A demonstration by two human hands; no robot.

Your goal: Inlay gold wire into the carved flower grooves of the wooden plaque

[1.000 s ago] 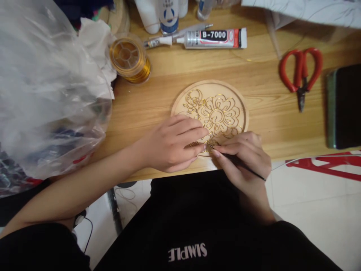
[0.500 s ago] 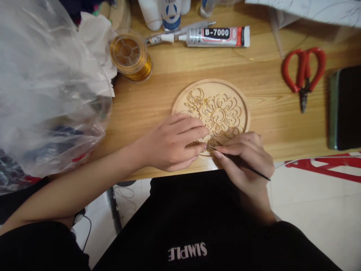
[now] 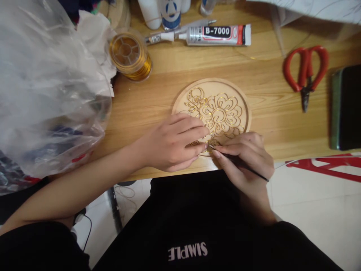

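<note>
A round wooden plate with a raised rim lies near the table's front edge, bearing a flower pattern of gold wire. Across its lower left rests my left hand, fingers stretched out and slightly apart, fingertips on the pattern. From the lower right, my right hand pinches slim black tweezers. Their tip touches down at the plate's lower part, right beside my left fingertips. What lies between the tweezer points is too small to make out. Both hands cover the plate's lower edge.
Behind the plate lie a glue tube, a pen and a spool of gold wire. Red-handled cutters and a phone are to the right. A clear plastic bag fills the left; bottles stand at the back.
Both hands hold almost the same pose on the plate. The tweezers' rear end has shifted very slightly left. The view has moved a touch.
</note>
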